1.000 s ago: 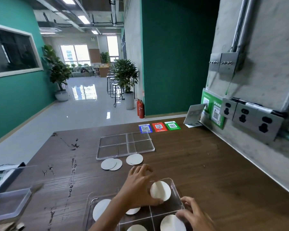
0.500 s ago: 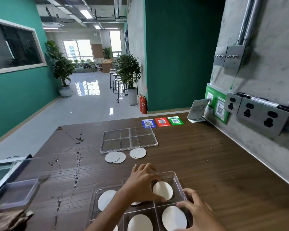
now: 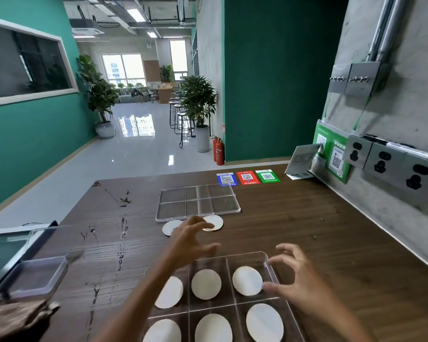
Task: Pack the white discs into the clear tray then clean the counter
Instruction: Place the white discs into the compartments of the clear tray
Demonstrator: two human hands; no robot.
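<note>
left hand (image 3: 190, 239) now off the clear tray (image 3: 269, 261), open toward loose discs (image 3: 214, 222) (right hand (image 3: 298, 280) open too)

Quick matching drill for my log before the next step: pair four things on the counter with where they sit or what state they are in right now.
Things:
1. clear six-compartment tray nearest the person
2. clear divided tray farther back
3. loose white discs on the wooden counter
4. brown cloth

States or places:
A. empty compartments
B. bottom-left corner of the view
C. one white disc in every compartment
D. lying between the two trays, under the reaching left hand

Pairs: 1-C, 2-A, 3-D, 4-B
</note>
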